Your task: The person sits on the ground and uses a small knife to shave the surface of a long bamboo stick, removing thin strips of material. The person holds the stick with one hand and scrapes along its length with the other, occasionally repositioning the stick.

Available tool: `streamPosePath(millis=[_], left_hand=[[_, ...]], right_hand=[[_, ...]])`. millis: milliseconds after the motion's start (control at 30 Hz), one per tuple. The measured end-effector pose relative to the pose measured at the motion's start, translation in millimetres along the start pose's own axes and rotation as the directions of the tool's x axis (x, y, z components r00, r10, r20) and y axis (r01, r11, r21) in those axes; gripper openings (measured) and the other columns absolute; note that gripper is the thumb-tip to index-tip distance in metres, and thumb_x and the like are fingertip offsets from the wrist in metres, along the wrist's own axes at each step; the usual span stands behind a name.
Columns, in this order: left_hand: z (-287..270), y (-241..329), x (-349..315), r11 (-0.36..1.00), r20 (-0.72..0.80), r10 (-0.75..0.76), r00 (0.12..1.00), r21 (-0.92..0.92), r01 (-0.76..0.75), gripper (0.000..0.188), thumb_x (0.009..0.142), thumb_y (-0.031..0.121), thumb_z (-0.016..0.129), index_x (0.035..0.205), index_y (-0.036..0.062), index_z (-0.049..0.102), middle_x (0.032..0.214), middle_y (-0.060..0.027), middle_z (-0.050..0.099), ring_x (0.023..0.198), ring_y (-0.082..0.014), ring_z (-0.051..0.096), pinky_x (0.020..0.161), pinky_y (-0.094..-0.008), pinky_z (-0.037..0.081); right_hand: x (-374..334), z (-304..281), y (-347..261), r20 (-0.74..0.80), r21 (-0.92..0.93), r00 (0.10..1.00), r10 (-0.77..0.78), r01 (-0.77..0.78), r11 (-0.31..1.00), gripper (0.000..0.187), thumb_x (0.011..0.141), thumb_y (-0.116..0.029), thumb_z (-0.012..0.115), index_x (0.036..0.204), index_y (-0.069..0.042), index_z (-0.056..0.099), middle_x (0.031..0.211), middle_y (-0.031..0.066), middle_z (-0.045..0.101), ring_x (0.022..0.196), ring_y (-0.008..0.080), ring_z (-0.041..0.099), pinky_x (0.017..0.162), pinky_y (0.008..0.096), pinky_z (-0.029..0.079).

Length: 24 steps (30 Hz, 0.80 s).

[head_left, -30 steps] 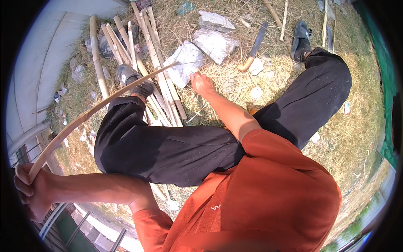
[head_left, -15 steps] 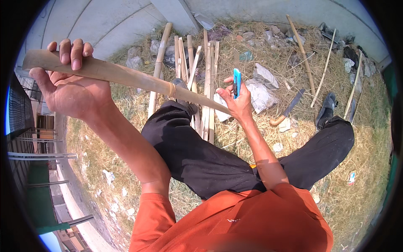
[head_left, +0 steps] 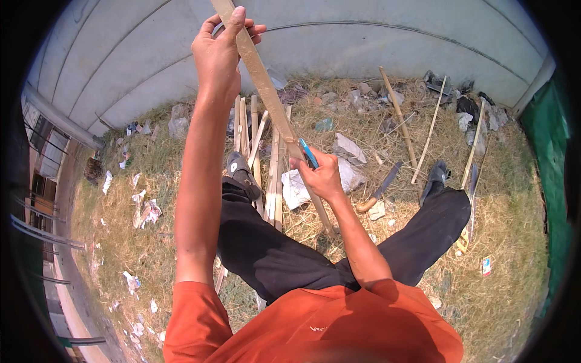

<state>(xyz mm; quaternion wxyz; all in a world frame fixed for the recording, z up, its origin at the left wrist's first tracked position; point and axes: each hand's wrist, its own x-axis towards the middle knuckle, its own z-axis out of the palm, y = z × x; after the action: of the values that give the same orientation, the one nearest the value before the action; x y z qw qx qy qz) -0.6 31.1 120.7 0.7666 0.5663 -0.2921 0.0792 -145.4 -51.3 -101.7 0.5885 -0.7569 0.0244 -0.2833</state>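
A long split bamboo piece (head_left: 266,85) slants across the middle, from beyond the top edge down to the grass between my legs. High up, my left hand (head_left: 218,57) is closed around it, thumb on the near face and fingers behind. My right hand (head_left: 325,178) grips a blue utility knife (head_left: 308,153) lower down, beside the bamboo's node. The right thumb lies against the bamboo. Fingers and bamboo hide the knife's blade, so whether it touches the bamboo I cannot tell.
Several bamboo strips (head_left: 272,175) lie by my left foot. A wooden-handled machete (head_left: 387,184) rests on dry grass near my right foot, with bamboo poles (head_left: 399,115) beyond it. White crumpled sheeting (head_left: 295,190) and rubble lie ahead, before a concrete wall (head_left: 375,48).
The bamboo has swung from nearly level to steep, its left-hand end rising and turning a flatter face toward me. My right hand has brought the knife down and left, against the bamboo.
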Motion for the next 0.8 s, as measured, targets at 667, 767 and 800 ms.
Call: streamPosePath(millis=[667,767,800], left_hand=[[-11.0,-62.9,-4.0,0.83,0.101,-0.094,0.99,0.558,0.021,0.056,0.081,0.023,0.078,0.125,-0.0052,0.057,0.084,-0.0118,0.072,0.068,-0.0151,0.07,0.061,-0.0262,0.055],[-19.9,-64.2,21.4,0.889,0.034,-0.258,0.966,0.4,0.223,0.037,0.089,0.011,0.067,0.123,-0.0013,0.06,0.095,-0.0141,0.072,0.079,-0.0166,0.071,0.065,-0.0254,0.054],[-27.1,-73.2,24.2,0.901,0.079,-0.189,0.979,0.41,0.141,0.038,0.089,0.012,0.067,0.124,-0.0005,0.06,0.097,-0.0141,0.072,0.086,-0.0173,0.07,0.069,-0.0257,0.054]], right_hand=[[-33.6,-26.2,71.2,0.216,0.162,0.949,0.229,-0.267,0.95,0.03,0.087,-0.028,0.072,0.097,0.0,0.069,0.073,0.0034,0.068,0.067,0.0095,0.063,0.061,0.0273,0.05],[-39.7,-32.0,75.8,0.212,0.185,0.937,0.279,-0.319,0.93,0.033,0.087,-0.03,0.073,0.098,0.0,0.067,0.073,0.0033,0.067,0.065,0.0093,0.063,0.06,0.0268,0.05],[-39.5,-34.3,77.8,0.202,0.186,0.932,0.301,-0.339,0.922,0.033,0.087,-0.031,0.073,0.098,0.0,0.067,0.073,0.003,0.066,0.064,0.0089,0.062,0.059,0.0266,0.05]])
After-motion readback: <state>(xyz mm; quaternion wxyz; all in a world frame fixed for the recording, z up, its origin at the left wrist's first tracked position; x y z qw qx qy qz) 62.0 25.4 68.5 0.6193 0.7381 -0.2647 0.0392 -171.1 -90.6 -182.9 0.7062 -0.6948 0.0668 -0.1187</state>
